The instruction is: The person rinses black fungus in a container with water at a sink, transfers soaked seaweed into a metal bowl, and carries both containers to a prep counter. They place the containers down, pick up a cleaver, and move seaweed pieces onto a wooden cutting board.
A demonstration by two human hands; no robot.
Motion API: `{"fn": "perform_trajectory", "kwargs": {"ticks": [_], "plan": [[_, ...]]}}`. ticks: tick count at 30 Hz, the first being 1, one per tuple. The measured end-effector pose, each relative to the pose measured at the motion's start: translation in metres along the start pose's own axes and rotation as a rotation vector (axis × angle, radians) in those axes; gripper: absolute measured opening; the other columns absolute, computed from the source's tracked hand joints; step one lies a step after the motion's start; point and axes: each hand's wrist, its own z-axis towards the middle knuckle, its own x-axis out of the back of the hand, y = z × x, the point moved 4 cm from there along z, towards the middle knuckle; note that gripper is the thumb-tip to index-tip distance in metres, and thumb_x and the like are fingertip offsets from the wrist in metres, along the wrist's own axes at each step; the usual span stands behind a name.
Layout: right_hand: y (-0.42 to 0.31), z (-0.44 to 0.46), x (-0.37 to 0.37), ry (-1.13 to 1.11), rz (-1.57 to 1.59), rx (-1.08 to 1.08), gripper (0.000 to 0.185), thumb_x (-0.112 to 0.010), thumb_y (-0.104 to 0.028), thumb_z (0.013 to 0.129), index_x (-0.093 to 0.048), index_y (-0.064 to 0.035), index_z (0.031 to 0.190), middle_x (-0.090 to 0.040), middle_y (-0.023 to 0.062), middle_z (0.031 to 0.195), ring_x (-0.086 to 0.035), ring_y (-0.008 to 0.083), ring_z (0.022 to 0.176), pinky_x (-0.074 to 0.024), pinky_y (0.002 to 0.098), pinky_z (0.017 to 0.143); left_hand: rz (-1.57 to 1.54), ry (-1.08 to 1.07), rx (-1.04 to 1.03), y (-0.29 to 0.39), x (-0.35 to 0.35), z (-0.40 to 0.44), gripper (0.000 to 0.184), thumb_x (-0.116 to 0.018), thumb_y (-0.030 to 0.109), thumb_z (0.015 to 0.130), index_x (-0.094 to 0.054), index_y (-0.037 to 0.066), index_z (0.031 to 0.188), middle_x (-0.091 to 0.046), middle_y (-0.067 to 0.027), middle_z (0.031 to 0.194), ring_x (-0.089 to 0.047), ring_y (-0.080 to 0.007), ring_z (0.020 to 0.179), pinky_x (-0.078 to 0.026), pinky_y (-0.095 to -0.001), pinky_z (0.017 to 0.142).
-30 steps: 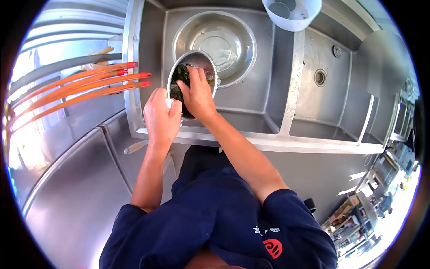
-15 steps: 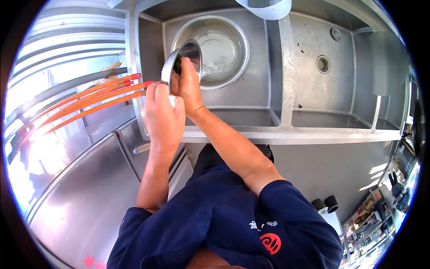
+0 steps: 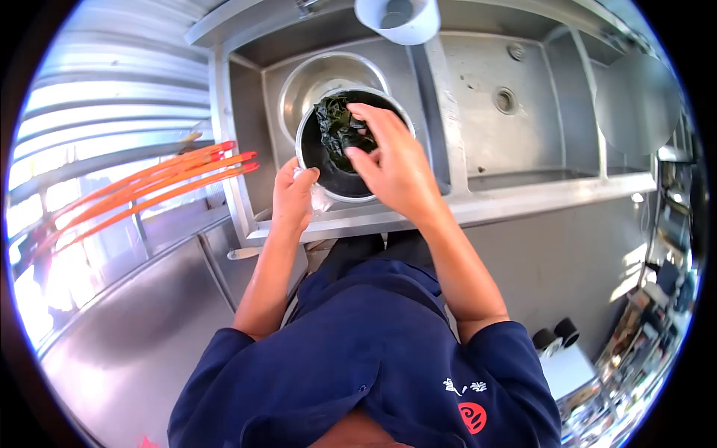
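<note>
My left hand [image 3: 293, 196] grips the near-left rim of a metal bowl [image 3: 357, 197], thumb on top. A crumpled whitish, translucent piece [image 3: 321, 198] shows beside that hand under the rim; I cannot tell what it is. Dark green, wet-looking leafy seaweed [image 3: 337, 131] lies bunched in the bowl. Over the bowl's right side is my right hand [image 3: 398, 160], thumb and fingers apart, the fingertips at the seaweed's edge. Behind the held bowl, a larger metal basin [image 3: 299, 82] stands in the left sink and is partly hidden.
A white container [image 3: 407, 26] stands at the back, near the divider between the sinks. The right sink [image 3: 515, 142] has a drain and a few dark scraps. Several orange rods with red ends [image 3: 187, 168] jut in from the left. The sink's front edge [image 3: 538, 196] runs before me.
The bowl has gone from steeply tilted over the basin to nearly level and closer to me. My right hand has drawn back to its right side, its fingers now spread. The seaweed shows fully.
</note>
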Motion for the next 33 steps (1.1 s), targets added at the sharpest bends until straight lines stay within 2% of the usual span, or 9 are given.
{"fn": "perform_trajectory", "kwargs": {"ticks": [2,6,8,12,18,20,28,31,33], "plan": [[-0.020,-0.036,0.025,0.159,-0.090,0.014,0.040,-0.066,0.003,0.086,-0.059,-0.0052,0.124,-0.065,0.0133,0.116,-0.070,0.0280,0.087,-0.0571,0.0339,0.070,-0.038,-0.202,0.038,-0.003,-0.017,-0.005,0.024,-0.055,-0.003,0.089,-0.065,-0.001,0.111,-0.067,-0.0012,0.095,-0.061,-0.0086,0.083,-0.049,-0.0261,0.075],[-0.034,-0.106,0.046,0.394,-0.608,0.027,0.047,-0.074,-0.009,0.083,-0.056,-0.0036,0.127,-0.063,0.0185,0.119,-0.066,0.0391,0.094,-0.0545,0.0434,0.084,0.181,-0.391,-0.063,0.001,-0.057,-0.037,0.021,-0.055,-0.002,0.089,-0.067,-0.002,0.105,-0.066,0.0003,0.088,-0.057,-0.0057,0.076,-0.047,-0.0243,0.069],[-0.025,-0.142,0.048,0.441,-0.638,-0.076,0.055,-0.076,-0.010,0.079,-0.054,-0.0031,0.129,-0.061,0.0216,0.120,-0.064,0.0413,0.099,-0.0536,0.0435,0.087,0.219,-0.539,-0.100,0.006,-0.088,-0.067,0.019,-0.055,-0.001,0.088,-0.067,-0.002,0.102,-0.065,0.0011,0.085,-0.055,-0.0043,0.074,-0.045,-0.0230,0.067],[-0.047,-0.229,0.089,0.763,-0.479,-0.244,0.036,-0.068,-0.005,0.076,-0.062,-0.0016,0.111,-0.065,0.0181,0.102,-0.065,0.0396,0.088,-0.0545,0.0424,0.079,0.334,-0.776,-0.111,-0.013,-0.137,-0.113,0.020,-0.055,-0.002,0.087,-0.067,-0.003,0.102,-0.064,0.0015,0.081,-0.053,-0.0032,0.069,-0.044,-0.0220,0.062],[-0.102,-0.372,0.134,1.081,-0.427,-0.290,0.022,-0.065,0.003,0.074,-0.062,0.0012,0.096,-0.061,0.0083,0.088,-0.059,0.0183,0.069,-0.0502,0.0295,0.064,0.390,-1.087,0.103,-0.071,-0.199,-0.195,0.021,-0.055,-0.002,0.089,-0.065,-0.004,0.108,-0.068,-0.0031,0.092,-0.061,-0.0071,0.077,-0.049,-0.0243,0.070],[-0.103,-0.424,0.142,1.260,-0.385,-0.190,0.020,-0.065,0.003,0.074,-0.062,0.0014,0.094,-0.059,0.0062,0.085,-0.057,0.0144,0.070,-0.0486,0.0270,0.064,0.384,-1.178,0.107,-0.089,-0.225,-0.246,0.021,-0.054,-0.002,0.085,-0.067,-0.002,0.101,-0.063,0.0021,0.078,-0.051,-0.0027,0.063,-0.041,-0.0222,0.055],[-0.115,-0.691,0.150,1.733,-0.327,0.175,0.028,-0.063,0.013,0.077,-0.059,-0.0010,0.101,-0.059,0.0065,0.103,-0.059,0.0124,0.089,-0.0505,0.0257,0.077,0.790,-1.432,0.109,-0.219,-0.283,-0.461,0.024,-0.054,0.000,0.085,-0.068,-0.003,0.105,-0.062,0.0023,0.081,-0.049,-0.0031,0.064,-0.039,-0.0224,0.054],[-0.107,-0.785,0.155,1.343,-0.670,-0.401,0.031,-0.064,0.001,0.078,-0.061,-0.0003,0.109,-0.061,0.0213,0.113,-0.064,0.0374,0.103,-0.0532,0.0452,0.090,0.659,-1.607,0.183,-0.290,-0.291,-0.544,0.027,-0.055,-0.001,0.085,-0.067,-0.004,0.109,-0.066,-0.0012,0.088,-0.057,-0.0058,0.072,-0.046,-0.0232,0.064],[-0.098,-0.852,0.139,1.281,-0.809,-0.687,0.039,-0.067,-0.003,0.082,-0.061,-0.0027,0.120,-0.061,0.0230,0.119,-0.061,0.0395,0.112,-0.0516,0.0453,0.095,0.655,-1.694,0.266,-0.326,-0.302,-0.605,0.027,-0.054,-0.003,0.086,-0.066,-0.005,0.110,-0.068,-0.0037,0.093,-0.061,-0.0083,0.078,-0.050,-0.0242,0.071]]}}
